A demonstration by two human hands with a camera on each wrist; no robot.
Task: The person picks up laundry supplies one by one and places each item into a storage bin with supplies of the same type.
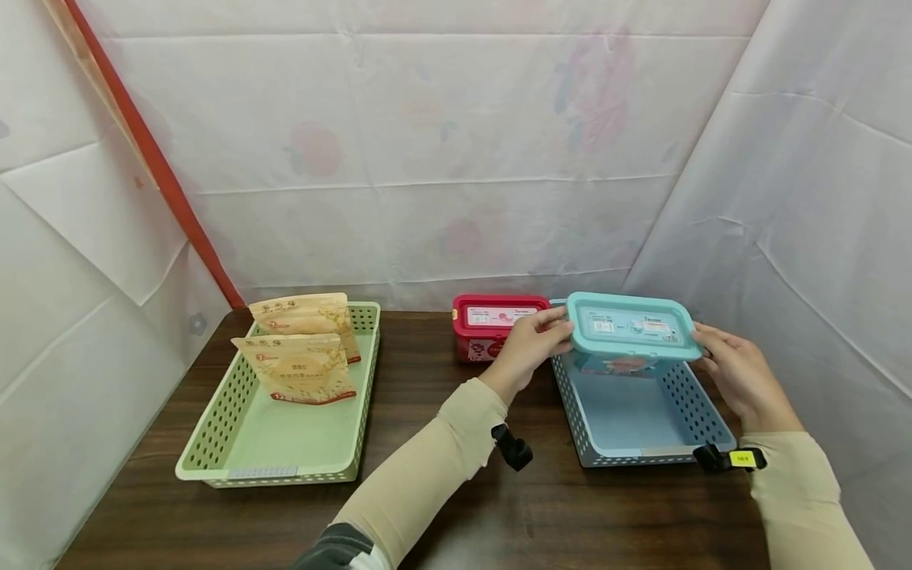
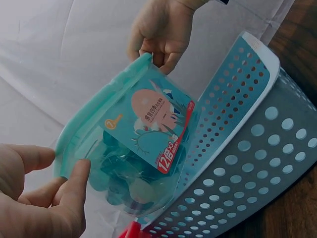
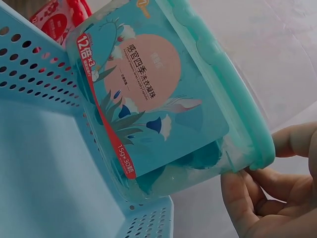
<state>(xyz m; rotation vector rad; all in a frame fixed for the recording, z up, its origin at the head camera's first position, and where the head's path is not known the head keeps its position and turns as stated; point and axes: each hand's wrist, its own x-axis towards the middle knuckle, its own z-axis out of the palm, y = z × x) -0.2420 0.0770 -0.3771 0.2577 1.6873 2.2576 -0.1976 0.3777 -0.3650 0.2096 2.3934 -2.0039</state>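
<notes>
"Blue plastic basket (image 1: 627, 416), right side: what's over it?"

"Turquoise tub (image 1: 630, 336), at the far end. Left hand (image 1: 530, 344) and right hand (image 1: 744, 372) each pinch one end of its lid (image 1: 634, 323), probably sharing the weight and keeping it steady."

"Any writing?"

"Its front label (image 3: 148, 99) reads '感官四季洗衣凝珠', 'Laundry Capsules', '12倍×3' and '15g×30颗'."

"What's left of the basket's far end?"

"Red tub (image 1: 495, 331), just beside it; its top label (image 1: 502, 317) is too small to read."
</notes>
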